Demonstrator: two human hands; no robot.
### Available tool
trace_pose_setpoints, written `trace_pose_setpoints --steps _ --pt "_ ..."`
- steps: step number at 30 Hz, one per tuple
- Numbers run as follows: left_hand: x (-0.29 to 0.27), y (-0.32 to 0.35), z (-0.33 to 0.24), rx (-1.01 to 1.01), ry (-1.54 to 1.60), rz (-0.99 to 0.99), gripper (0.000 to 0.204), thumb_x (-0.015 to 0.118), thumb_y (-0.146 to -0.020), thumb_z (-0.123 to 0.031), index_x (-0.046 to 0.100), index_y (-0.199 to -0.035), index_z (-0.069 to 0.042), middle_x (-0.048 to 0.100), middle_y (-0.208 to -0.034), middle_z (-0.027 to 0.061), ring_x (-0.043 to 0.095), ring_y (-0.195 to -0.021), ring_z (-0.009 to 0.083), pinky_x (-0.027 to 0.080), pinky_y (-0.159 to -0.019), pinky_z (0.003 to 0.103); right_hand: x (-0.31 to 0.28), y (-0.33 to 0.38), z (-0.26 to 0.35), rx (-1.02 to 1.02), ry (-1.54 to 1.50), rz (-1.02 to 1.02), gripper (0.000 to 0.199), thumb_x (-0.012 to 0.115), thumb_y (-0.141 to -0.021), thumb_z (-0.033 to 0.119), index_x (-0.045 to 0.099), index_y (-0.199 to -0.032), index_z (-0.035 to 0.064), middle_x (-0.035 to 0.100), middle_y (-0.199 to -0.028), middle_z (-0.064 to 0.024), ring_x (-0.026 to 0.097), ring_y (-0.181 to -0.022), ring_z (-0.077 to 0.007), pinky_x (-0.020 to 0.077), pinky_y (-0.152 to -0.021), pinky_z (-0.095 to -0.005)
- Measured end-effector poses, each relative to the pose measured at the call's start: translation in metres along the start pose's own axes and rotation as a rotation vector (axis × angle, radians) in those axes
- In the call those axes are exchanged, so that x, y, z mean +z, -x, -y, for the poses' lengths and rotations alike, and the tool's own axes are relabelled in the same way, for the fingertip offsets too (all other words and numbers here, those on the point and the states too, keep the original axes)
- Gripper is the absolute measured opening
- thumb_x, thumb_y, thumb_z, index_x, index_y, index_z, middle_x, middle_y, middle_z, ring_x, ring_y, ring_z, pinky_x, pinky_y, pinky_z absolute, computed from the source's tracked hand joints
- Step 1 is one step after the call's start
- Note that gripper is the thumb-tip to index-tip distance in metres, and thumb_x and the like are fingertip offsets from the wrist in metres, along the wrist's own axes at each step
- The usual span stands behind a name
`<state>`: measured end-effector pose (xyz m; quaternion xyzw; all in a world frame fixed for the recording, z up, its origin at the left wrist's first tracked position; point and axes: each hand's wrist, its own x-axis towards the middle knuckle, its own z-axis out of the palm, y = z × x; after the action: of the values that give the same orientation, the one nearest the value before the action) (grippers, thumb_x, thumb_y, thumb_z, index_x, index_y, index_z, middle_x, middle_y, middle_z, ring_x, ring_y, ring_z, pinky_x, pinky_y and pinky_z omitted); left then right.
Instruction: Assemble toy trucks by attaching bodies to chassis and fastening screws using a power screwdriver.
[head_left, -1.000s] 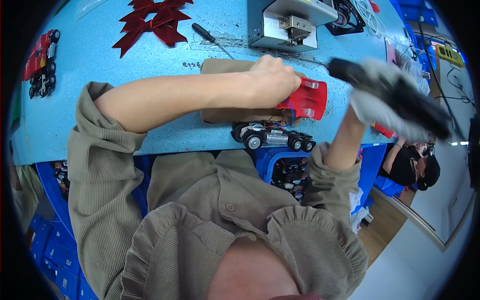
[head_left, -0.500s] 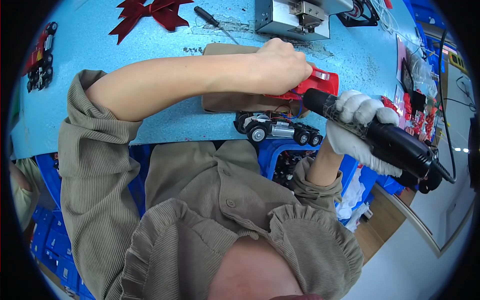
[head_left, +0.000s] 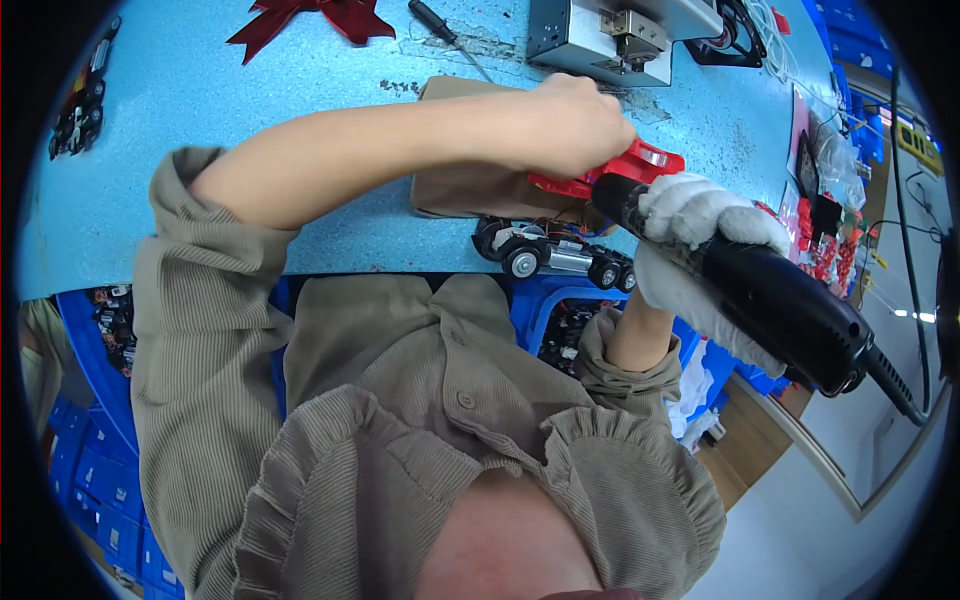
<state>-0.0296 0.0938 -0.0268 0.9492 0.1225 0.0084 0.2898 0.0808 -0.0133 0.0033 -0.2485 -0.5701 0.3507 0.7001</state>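
My bare left hand [head_left: 575, 125] reaches across the table with its fingers closed on a red plastic toy truck body [head_left: 648, 158]. The hand hides much of that body. In my right hand [head_left: 690, 215], which wears a white glove, is a thick black corded power tool [head_left: 785, 305]. The tool's narrower front end points up and left, close to the red body; whether they touch I cannot tell. A toy truck chassis [head_left: 565, 257] with black wheels and silver parts stands just below, with thin wires at its top. Beneath the left hand lies a brown pad [head_left: 465, 190].
Along the table's far side are a dark red bow [head_left: 325, 15], a black-handled screwdriver [head_left: 435, 20] and a metal machine [head_left: 600, 45]. Another toy truck [head_left: 85, 115] stands at far left. A blue bin [head_left: 530, 325] holds dark parts below the edge. The tool's cord [head_left: 905, 290] loops at right.
The black tool has moved slightly left, and its rear end has swung down. The red body stays in my left hand. The whole view has shifted a little.
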Motion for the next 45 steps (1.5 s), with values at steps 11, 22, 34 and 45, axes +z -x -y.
trace_pose_setpoints --steps 11,22,34,45 --pt "0.079 0.035 0.024 0.075 0.557 -0.689 0.064 0.074 -0.062 -0.020 0.048 -0.119 -0.004 0.060 -0.103 0.0162 0.059 -0.093 0.0342 0.048 -0.081 0.039 -0.003 -0.034 0.009 0.042 -0.006 0.153 0.085 0.040 -0.066 0.082 0.051 -0.098 0.0038 0.052 -0.067 -0.0070 0.050 -0.049 -0.0202 0.0430 -0.047 -0.0321" --pt "0.073 0.034 0.021 0.063 0.607 -0.568 0.065 0.076 -0.059 -0.015 0.050 -0.118 -0.005 0.059 -0.109 0.0140 0.060 -0.097 0.0289 0.048 -0.085 0.035 -0.100 -0.125 -0.045 0.157 -0.062 0.079 0.101 0.025 -0.053 0.095 0.059 -0.097 0.0104 0.050 -0.070 -0.0027 0.045 -0.053 -0.0170 0.0371 -0.054 -0.0320" --pt "0.069 0.037 0.021 0.058 0.606 -0.576 0.063 0.075 -0.060 -0.014 0.050 -0.118 -0.004 0.060 -0.109 0.0132 0.060 -0.096 0.0280 0.048 -0.084 0.034 -0.041 -0.028 0.010 -0.074 -0.143 -0.031 0.092 0.029 -0.064 0.088 0.052 -0.096 0.0050 0.050 -0.066 -0.0094 0.050 -0.050 -0.0218 0.0434 -0.049 -0.0356" --pt "0.071 0.038 0.022 0.054 0.603 -0.576 0.058 0.075 -0.063 -0.014 0.052 -0.115 -0.005 0.060 -0.108 0.0119 0.061 -0.096 0.0265 0.049 -0.084 0.033 -0.034 -0.025 -0.006 0.022 -0.067 -0.150 0.095 0.030 -0.060 0.090 0.057 -0.092 0.0050 0.051 -0.063 -0.0064 0.048 -0.046 -0.0197 0.0386 -0.045 -0.0348"
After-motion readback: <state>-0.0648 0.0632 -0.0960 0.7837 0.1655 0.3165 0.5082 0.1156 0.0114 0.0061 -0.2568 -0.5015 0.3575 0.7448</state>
